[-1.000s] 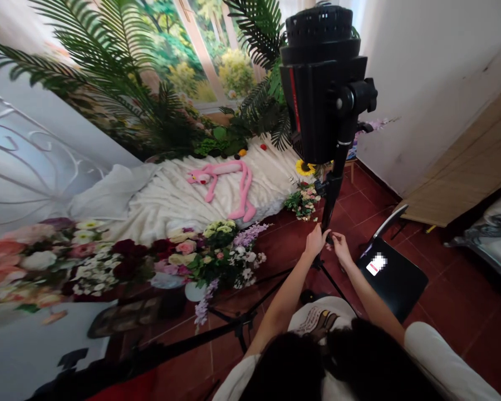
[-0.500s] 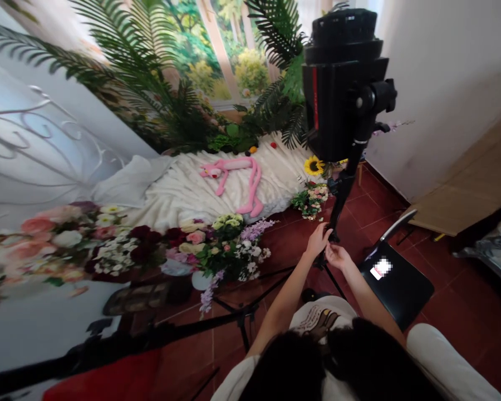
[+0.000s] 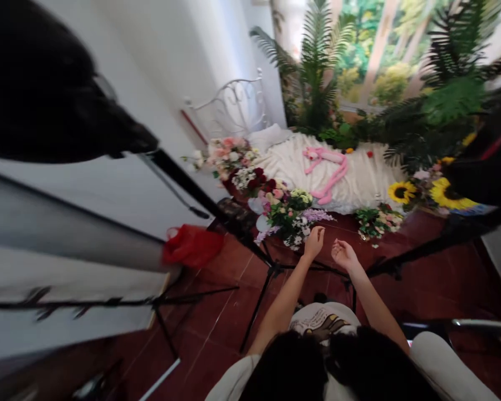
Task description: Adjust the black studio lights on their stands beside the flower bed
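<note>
In the head view my left hand [image 3: 314,243] hovers in the air, its fingers loosely bent and nothing visible in it. Just to its right is my right hand [image 3: 344,254], palm partly turned up, fingers half curled and apart, also with nothing visible. A small gap separates the two hands. Nearest to them is a bunch of artificial flowers [image 3: 290,214] beyond my left hand. A black light stand [image 3: 183,181] leans diagonally at the left, its blurred dark lamp head [image 3: 37,83] close to the camera. Another stand pole [image 3: 434,239] slants at the right under a dark lamp [image 3: 488,150].
A pink plush toy [image 3: 338,161] lies on a white furry blanket [image 3: 363,186] before palm fronds [image 3: 317,61]. Sunflowers [image 3: 402,192] stand at the right. A red bag [image 3: 192,245] lies at left on the red tiled floor [image 3: 221,317]. Tripod legs [image 3: 259,306] spread near my feet.
My view has swung left, bringing the left lamp into sight. Both hands have come away from the right stand's pole, which now stands further right.
</note>
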`<state>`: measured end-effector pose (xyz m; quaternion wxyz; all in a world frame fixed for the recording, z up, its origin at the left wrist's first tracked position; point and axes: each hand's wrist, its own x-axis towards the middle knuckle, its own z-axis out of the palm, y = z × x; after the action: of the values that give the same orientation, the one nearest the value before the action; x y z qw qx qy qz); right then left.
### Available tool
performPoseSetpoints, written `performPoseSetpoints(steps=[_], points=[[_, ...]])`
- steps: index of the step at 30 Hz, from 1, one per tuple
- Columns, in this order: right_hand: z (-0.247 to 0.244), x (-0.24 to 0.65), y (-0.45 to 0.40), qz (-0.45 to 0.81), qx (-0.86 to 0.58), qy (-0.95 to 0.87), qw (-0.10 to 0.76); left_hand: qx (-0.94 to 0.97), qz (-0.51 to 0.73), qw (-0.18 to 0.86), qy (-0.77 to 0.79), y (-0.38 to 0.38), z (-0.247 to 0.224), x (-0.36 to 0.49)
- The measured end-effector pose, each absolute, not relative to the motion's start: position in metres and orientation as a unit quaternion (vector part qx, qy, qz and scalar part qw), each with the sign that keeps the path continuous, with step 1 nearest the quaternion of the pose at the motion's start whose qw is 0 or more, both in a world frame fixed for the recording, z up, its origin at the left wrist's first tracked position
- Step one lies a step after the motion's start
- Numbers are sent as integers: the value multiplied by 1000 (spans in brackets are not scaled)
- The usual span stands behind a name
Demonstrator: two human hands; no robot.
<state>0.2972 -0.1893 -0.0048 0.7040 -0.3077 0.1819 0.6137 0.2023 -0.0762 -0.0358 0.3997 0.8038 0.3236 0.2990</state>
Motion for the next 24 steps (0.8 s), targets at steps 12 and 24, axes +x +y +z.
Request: performPoseSetpoints(steps=[12,24], points=[[-2,202,-83,776,-321,110,531,685,373,312,542,-37,-36,62],[17,163,13,663,-541,-306,417,559,442,187,676,-25,-13,14]])
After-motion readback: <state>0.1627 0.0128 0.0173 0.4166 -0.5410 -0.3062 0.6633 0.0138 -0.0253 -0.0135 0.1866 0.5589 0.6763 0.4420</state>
